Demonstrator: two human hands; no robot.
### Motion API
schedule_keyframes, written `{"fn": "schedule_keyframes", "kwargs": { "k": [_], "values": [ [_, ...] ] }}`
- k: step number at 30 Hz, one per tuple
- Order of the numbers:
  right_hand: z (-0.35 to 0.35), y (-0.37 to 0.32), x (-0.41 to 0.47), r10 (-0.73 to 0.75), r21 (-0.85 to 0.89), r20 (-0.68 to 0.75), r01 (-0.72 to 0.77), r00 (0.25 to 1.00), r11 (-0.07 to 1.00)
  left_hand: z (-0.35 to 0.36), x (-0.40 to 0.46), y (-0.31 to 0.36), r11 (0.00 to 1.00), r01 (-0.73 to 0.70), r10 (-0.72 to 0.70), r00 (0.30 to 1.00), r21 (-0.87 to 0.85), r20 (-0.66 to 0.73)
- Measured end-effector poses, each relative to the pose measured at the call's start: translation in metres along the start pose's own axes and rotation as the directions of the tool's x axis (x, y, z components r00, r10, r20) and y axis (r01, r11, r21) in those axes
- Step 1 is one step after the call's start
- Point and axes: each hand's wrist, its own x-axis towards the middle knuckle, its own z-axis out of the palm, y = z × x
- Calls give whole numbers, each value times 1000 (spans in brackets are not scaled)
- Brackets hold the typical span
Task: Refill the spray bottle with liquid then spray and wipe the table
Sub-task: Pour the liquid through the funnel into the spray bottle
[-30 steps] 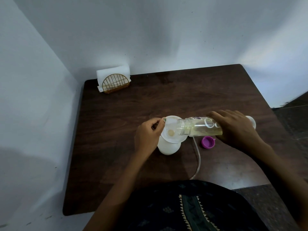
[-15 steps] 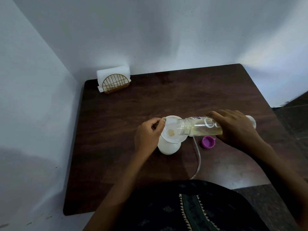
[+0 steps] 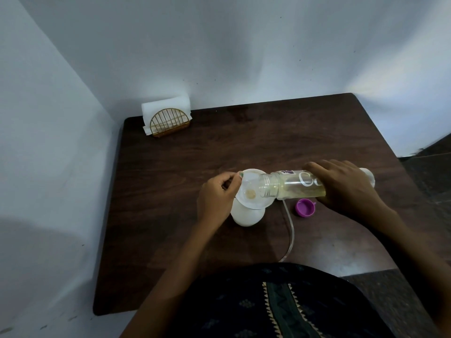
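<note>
A white spray bottle (image 3: 246, 215) stands near the middle of the dark wooden table (image 3: 175, 167), with a clear funnel (image 3: 253, 191) sitting in its neck. My left hand (image 3: 216, 198) pinches the funnel's left rim. My right hand (image 3: 346, 189) holds a clear refill bottle (image 3: 292, 185) tipped on its side, its open mouth over the funnel. Pale yellow liquid lies along the refill bottle's lower side. Its purple cap (image 3: 305, 208) rests on the table just below it.
A thin clear tube (image 3: 290, 230) curves from beside the spray bottle toward my lap. A gold wire holder with white napkins (image 3: 167, 120) stands at the far left corner against the wall. Walls close in at the back and left.
</note>
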Motion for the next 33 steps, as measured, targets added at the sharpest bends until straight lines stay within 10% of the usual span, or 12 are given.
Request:
{"fn": "schedule_keyframes", "kwargs": {
  "k": [33],
  "values": [
    [0, 1, 0, -9, 25, 4, 9, 1000, 1000, 1, 1, -1, 1000, -18, 18, 1000, -3, 13]
  ]
}}
